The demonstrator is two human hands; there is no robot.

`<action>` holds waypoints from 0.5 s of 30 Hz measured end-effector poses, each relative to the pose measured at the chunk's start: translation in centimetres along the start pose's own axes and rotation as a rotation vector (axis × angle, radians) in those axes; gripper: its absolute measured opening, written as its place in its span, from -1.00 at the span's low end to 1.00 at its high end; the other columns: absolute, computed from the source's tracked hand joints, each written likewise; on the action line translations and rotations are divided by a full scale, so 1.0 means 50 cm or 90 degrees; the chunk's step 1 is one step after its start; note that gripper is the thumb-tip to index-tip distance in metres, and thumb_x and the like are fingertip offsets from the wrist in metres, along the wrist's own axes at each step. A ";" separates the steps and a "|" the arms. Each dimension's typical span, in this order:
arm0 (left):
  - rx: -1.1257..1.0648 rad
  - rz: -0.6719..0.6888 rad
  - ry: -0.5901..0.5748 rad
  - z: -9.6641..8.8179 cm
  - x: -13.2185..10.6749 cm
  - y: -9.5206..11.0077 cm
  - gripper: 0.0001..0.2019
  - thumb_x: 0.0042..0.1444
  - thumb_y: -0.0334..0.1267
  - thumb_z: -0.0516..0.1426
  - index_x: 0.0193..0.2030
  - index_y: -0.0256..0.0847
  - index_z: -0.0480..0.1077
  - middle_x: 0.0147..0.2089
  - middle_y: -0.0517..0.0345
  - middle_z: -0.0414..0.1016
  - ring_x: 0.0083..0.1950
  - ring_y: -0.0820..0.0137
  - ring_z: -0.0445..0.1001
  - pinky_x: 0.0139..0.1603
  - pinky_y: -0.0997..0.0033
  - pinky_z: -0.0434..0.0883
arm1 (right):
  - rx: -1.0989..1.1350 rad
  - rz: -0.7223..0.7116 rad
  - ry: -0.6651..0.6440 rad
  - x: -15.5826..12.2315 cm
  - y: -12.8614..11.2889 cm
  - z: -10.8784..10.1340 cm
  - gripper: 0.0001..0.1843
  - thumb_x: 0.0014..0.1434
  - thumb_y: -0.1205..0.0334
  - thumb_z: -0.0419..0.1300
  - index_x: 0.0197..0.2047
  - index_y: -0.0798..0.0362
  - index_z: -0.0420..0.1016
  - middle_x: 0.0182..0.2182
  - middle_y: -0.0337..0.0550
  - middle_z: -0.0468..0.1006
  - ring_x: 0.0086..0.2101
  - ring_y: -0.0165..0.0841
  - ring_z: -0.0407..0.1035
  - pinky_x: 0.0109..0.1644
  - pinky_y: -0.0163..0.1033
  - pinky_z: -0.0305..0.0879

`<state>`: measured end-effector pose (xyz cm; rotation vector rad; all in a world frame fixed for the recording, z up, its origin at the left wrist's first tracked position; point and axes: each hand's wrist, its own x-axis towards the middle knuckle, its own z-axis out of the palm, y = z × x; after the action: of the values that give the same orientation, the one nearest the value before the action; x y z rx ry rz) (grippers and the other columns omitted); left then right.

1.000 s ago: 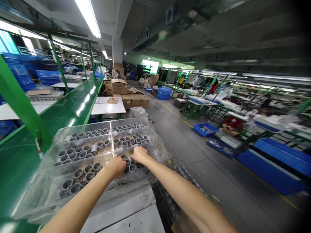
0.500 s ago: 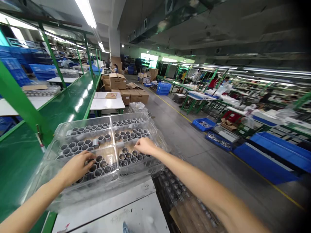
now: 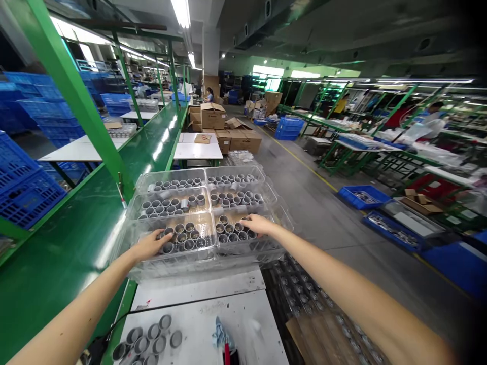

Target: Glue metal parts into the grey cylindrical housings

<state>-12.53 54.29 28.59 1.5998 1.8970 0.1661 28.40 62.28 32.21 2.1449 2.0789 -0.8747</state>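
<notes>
A clear plastic tray point(image 3: 173, 178) with several compartments holds several short grey metal rings point(image 3: 232, 196). My left hand point(image 3: 149, 245) rests on the near-left compartment, fingers curled over the rings there. My right hand point(image 3: 257, 223) lies on the near-right compartment, fingers spread over the tray's right edge. Whether either hand grips a ring is hidden. The tray sits at the far end of a white table point(image 3: 213, 314), partly over a green conveyor belt point(image 3: 68, 238).
More grey rings point(image 3: 150, 338) lie loose on the white table's near-left corner, beside a blue cloth point(image 3: 219, 332). More trays of parts point(image 3: 304, 299) sit low on my right. Cardboard boxes point(image 3: 213, 115), blue crates point(image 3: 23, 182) and other workers stand farther off.
My hands have spread apart from the tray's middle: the left went to the near-left compartment, the right to the near-right edge. My view has pulled back, bringing the white table into sight.
</notes>
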 end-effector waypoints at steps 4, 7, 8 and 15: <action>-0.008 0.014 -0.039 -0.011 -0.004 0.016 -0.49 0.42 0.15 0.10 0.25 -0.23 0.44 0.11 -0.04 0.60 0.00 0.21 0.63 0.11 0.04 0.59 | -0.028 -0.030 -0.011 0.001 -0.006 -0.005 -0.71 0.68 0.08 0.33 0.23 0.11 0.49 0.05 0.00 0.51 -0.16 -0.07 0.55 -0.10 -0.02 0.64; 0.042 0.008 -0.009 -0.031 -0.012 0.019 -0.53 0.42 0.09 0.14 0.23 -0.24 0.45 0.14 -0.06 0.59 0.09 0.16 0.60 0.20 -0.04 0.53 | -0.078 -0.080 0.024 -0.014 -0.002 -0.021 -0.71 0.67 0.13 0.35 0.27 0.11 0.48 0.14 0.04 0.46 0.01 0.03 0.48 0.11 0.15 0.54; 0.062 0.011 0.007 -0.038 -0.015 0.023 -0.54 0.41 0.07 0.15 0.24 -0.24 0.44 0.17 -0.07 0.56 0.13 0.14 0.58 0.24 -0.07 0.51 | -0.095 -0.103 0.038 -0.022 -0.002 -0.025 -0.70 0.66 0.15 0.35 0.29 0.10 0.47 0.17 0.05 0.43 0.07 0.07 0.43 0.18 0.20 0.47; 0.153 0.050 0.009 -0.021 -0.024 0.105 -0.51 0.36 -0.03 0.24 0.33 -0.18 0.36 0.29 -0.09 0.44 0.15 0.13 0.54 0.20 -0.07 0.54 | -0.182 -0.144 0.006 -0.065 -0.039 -0.009 -0.68 0.57 0.16 0.45 0.22 0.09 0.51 0.16 0.03 0.42 0.08 0.08 0.40 0.18 0.19 0.44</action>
<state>-8.63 54.83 32.41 1.8369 1.9247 -0.0181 26.92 59.72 34.59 1.8035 2.3190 -0.5389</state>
